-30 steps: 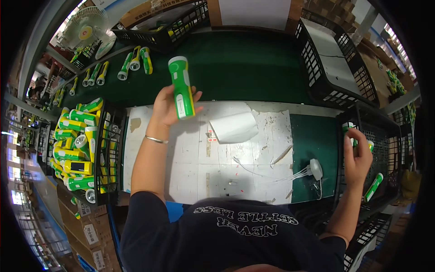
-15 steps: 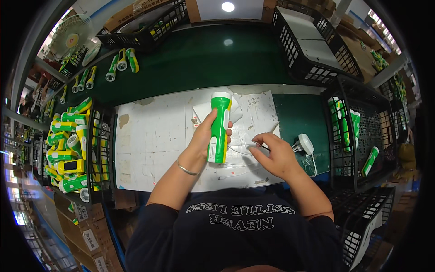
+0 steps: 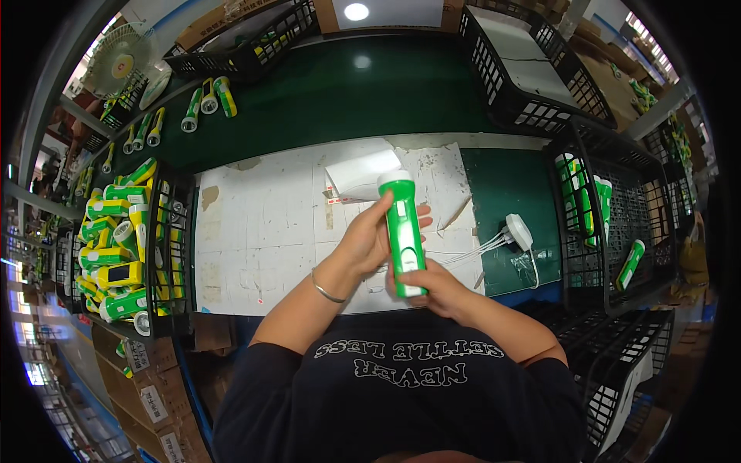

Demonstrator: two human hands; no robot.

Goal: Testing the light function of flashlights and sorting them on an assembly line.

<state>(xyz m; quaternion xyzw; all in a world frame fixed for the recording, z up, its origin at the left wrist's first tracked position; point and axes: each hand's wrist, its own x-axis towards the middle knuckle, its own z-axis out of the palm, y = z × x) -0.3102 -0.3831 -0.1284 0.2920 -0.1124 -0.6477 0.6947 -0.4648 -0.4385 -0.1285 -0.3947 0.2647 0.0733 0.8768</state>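
A green and white flashlight is held upright over the white work board, its white head pointing away from me. My left hand grips its upper part, thumb on the front edge and fingers coming out behind it on the right. The lower end is gripped by my right hand, thumb across the front near the tail. Thin white cables run from a white charger toward the flashlight; whether one ends in my right hand is hidden. Beyond lies a folded white sheet.
On the left stands a black crate heaped with green and yellow flashlights. A black crate on the right holds several more. Flashlights stand at the far left of the green table. Another black crate holds white sheets.
The flashlight has moved right and slightly nearer, turning to show more of its front. My right hand, earlier apart and pinching a thin cable, now grips the flashlight's lower end.
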